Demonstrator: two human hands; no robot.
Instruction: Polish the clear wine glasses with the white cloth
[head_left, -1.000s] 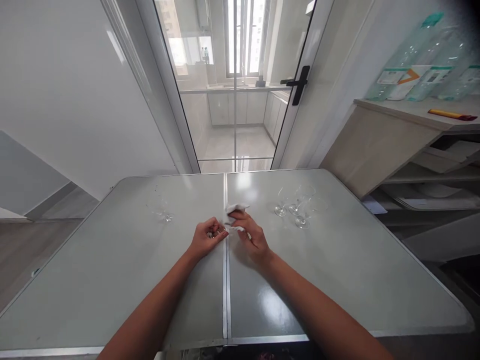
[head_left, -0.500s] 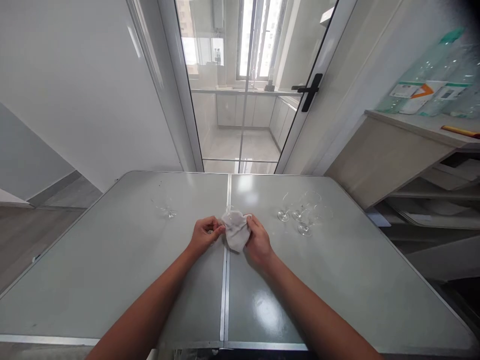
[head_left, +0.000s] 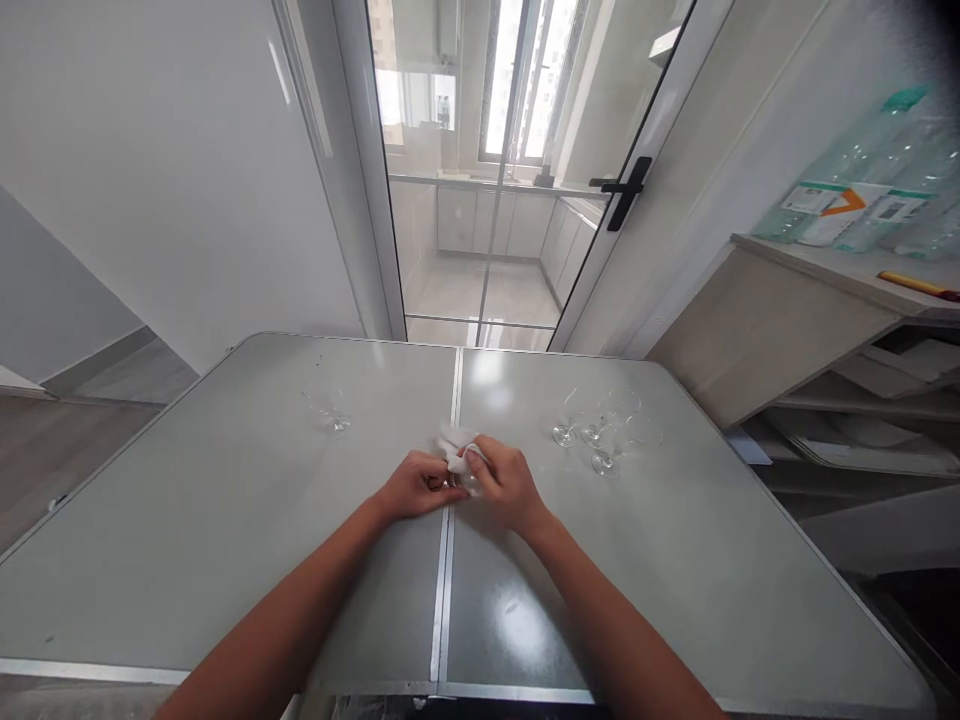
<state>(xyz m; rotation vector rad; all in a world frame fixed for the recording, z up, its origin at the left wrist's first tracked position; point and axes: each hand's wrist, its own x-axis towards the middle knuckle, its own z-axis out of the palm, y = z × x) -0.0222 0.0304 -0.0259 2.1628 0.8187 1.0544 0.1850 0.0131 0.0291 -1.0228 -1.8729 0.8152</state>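
Near the table's middle seam, my left hand (head_left: 418, 486) is closed on a clear wine glass, most of which the fingers and cloth hide. My right hand (head_left: 504, 480) grips a white cloth (head_left: 454, 446), bunched up and pressed around the glass right beside my left fingers. Both hands are almost touching. To the right, three clear stemmed wine glasses (head_left: 604, 463) are grouped on the table. On the left side is another clear wine glass (head_left: 337, 424), its bowl barely visible against the tabletop.
The grey-green table (head_left: 225, 540) has a metal edge and a metal centre strip. Behind it is a glass door with a black handle (head_left: 628, 192). At right, a shelf unit (head_left: 810, 310) carries plastic bottles (head_left: 847, 205) and a yellow-red packet (head_left: 916, 285).
The cloth was turned and spread open half a second ago, and is now bunched around the glass. My right hand has rotated over it, and the view has shifted slightly.
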